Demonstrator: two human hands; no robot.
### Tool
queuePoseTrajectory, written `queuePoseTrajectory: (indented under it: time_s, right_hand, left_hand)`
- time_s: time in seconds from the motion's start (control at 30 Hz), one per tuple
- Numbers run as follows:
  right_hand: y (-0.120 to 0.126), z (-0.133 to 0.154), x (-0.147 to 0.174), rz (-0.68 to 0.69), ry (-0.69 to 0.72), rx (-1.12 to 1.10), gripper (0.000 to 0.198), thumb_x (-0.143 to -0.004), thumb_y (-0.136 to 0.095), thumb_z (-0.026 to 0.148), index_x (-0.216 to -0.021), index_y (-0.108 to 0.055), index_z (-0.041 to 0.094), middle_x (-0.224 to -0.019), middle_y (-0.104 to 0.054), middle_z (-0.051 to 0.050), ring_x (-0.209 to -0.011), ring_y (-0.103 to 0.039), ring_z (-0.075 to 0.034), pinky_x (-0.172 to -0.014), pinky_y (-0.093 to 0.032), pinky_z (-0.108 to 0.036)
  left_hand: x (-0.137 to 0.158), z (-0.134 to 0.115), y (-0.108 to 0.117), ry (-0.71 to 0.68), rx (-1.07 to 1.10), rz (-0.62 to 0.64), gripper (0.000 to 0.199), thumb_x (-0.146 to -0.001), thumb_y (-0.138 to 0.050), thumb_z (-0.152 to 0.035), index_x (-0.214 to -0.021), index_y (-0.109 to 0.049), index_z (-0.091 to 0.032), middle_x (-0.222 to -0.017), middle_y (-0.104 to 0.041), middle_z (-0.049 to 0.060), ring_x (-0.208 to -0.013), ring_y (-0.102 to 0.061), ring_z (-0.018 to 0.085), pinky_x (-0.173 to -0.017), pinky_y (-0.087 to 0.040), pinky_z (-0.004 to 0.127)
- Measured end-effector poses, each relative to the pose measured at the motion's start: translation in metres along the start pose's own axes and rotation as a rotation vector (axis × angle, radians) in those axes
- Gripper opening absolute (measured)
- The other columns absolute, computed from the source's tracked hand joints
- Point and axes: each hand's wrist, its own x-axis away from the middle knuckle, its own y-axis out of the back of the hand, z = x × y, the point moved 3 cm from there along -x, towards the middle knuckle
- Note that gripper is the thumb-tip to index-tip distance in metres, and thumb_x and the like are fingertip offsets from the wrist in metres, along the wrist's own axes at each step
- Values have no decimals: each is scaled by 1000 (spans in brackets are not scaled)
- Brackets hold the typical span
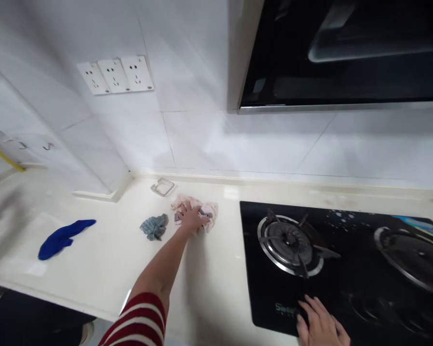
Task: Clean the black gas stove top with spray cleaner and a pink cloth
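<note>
My left hand (191,218), at the end of a red-and-white striped sleeve, presses down on a crumpled pale pink cleaning cloth (209,211) with darker patches. Its fingers bend over the cloth, which lies on the cream countertop (216,269) near the wall. A crumpled grey-green cloth (154,227) is just left of that hand. Farther left lies a blue cloth (63,239). My right hand (320,323) rests on the front part of the black gas stove (274,293), fingers stretched out, holding nothing. The lower part of this hand is cut off by the frame.
A small rectangular frame-like holder (162,187) stands by the back ledge. The near burner (291,239) has raised pan supports, and whitish spots (340,216) mark the stove behind it. A dark range hood (339,62) overhangs. At lower left, part of a person in dark clothing (32,319) shows.
</note>
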Motion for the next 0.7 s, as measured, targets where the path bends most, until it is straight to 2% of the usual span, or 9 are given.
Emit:
queuePoseTrajectory:
  time_s: [0.07,0.17,0.23,0.33,0.4,0.47,0.53,0.6,0.7]
  right_hand:
    - [4,5,-2,17,8,25,35,-94,-42,38,-119,-58,21,-132,-63,-13,-127,-55,-32,-104,-34,-53]
    - [6,8,-4,43,10,49,33,-96,-41,36,-119,-58,19,-134,-62,-14,-129,-53,-31,-106,-34,-51]
    - [6,8,-4,49,-1,45,33,-97,-41,36,-118,-58,18,-134,-61,-15,-130,-52,-30,-106,-33,-51]
    - [6,9,-5,68,-36,16,31,-97,-42,34,-118,-58,17,-133,-61,-15,-132,-51,-30,-109,-31,-52]
    - [7,10,-6,93,-69,-19,29,-97,-42,32,-117,-59,17,-134,-61,-15,-133,-49,-31,-109,-29,-54]
    - [8,10,-7,114,-102,-84,28,-96,-44,31,-116,-59,18,-135,-60,-15,-134,-48,-31,-110,-29,-55]
    - [11,10,-9,119,-131,-193,28,-96,-47,33,-118,-58,19,-134,-60,-14,-135,-47,-32,-110,-29,-58]
    - [17,7,-11,109,-161,-345,30,-95,-49,36,-119,-58,20,-130,-63,-13,-134,-49,-33,-110,-31,-59]
    - [31,-8,-12,125,-278,-615,30,-96,-48,41,-116,-60,22,-123,-66,-12,-122,-58,-31,-98,-46,-53]
  left_hand:
    - [-10,-3,-1,-8,0,-5,64,-74,-71,-52,-131,-63,-23,-159,-32,21,-146,-21,52,-110,-19,73]
    - [27,0,-5,-103,-6,-19,59,-77,-67,-45,-131,-61,-21,-159,-34,17,-149,-19,44,-115,-20,64]
    - [80,8,-9,-195,-6,-13,57,-75,-68,-43,-128,-61,-22,-158,-39,13,-150,-21,38,-118,-20,56]
    - [176,32,-17,-330,3,-40,55,-70,-70,-39,-122,-64,-21,-154,-44,14,-145,-30,39,-116,-25,54]
    - [232,52,-24,-337,10,-128,50,-69,-69,-37,-116,-64,-22,-151,-47,14,-141,-36,41,-111,-31,55]
    - [270,68,-31,-270,40,-226,44,-70,-68,-38,-111,-64,-23,-145,-53,14,-132,-46,40,-104,-37,55]
    - [284,76,-33,-130,144,-330,39,-69,-69,-44,-101,-63,-22,-127,-62,14,-119,-54,39,-98,-42,55]
    - [280,71,-30,63,320,-413,39,-67,-69,-49,-93,-60,-22,-105,-66,11,-105,-59,36,-93,-46,55]
    - [260,32,-30,194,525,-428,38,-75,-60,-51,-100,-56,-22,-90,-65,5,-88,-62,29,-82,-52,48]
